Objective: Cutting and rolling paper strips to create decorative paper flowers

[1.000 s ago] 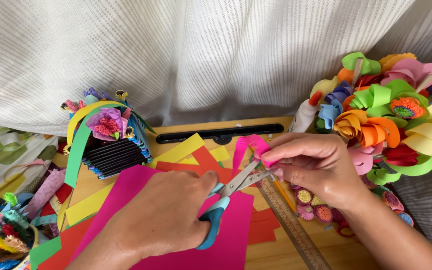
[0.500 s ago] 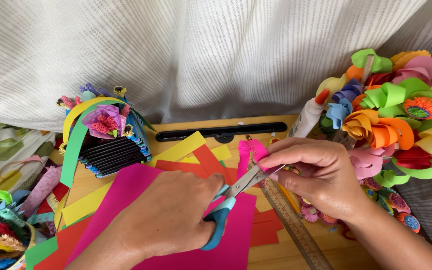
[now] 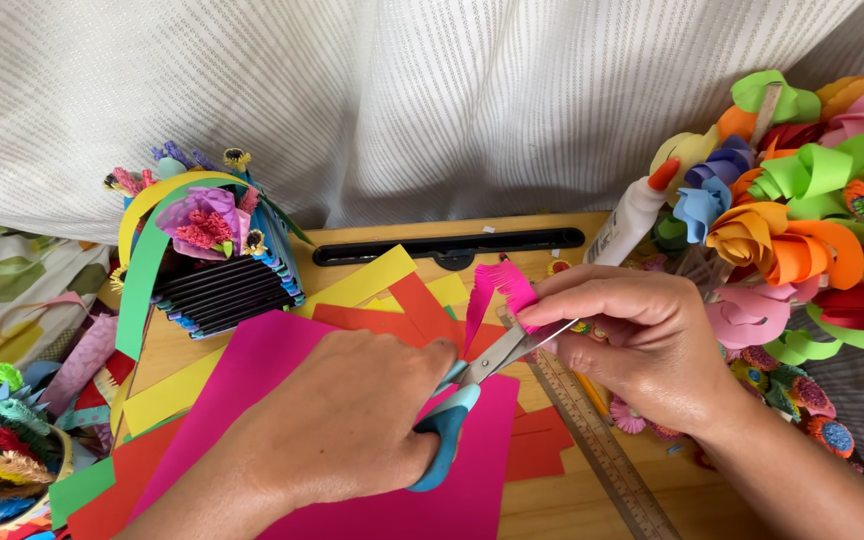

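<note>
Over a wooden board [image 3: 552,505] strewn with coloured paper, we see both hands at work at centre frame. Left hand [image 3: 337,430]: fingers curled through the blue handles of the scissors [image 3: 467,400], grip firm; the thumb sits on top. Blades point up and right, and look nearly closed, though the right hand's fingers hide the tips, so we cannot say for certain. Right hand [image 3: 642,335]: thumb and forefinger pinched tight on a narrow pink paper strip [image 3: 500,288], whose upper edge is cut into a fine fringe. The strip stands just above the blades, touching them or nearly so.

Beneath the left hand lies a large pink sheet [image 3: 282,400], with red and yellow sheets fanned out behind it. A ruler [image 3: 602,450] lies diagonally under the right wrist. A glue bottle [image 3: 632,215] with an orange tip leans at upper right, beside a heap of rolled paper flowers [image 3: 802,200]. At left, a small paper basket [image 3: 207,255] with a green handle.
</note>
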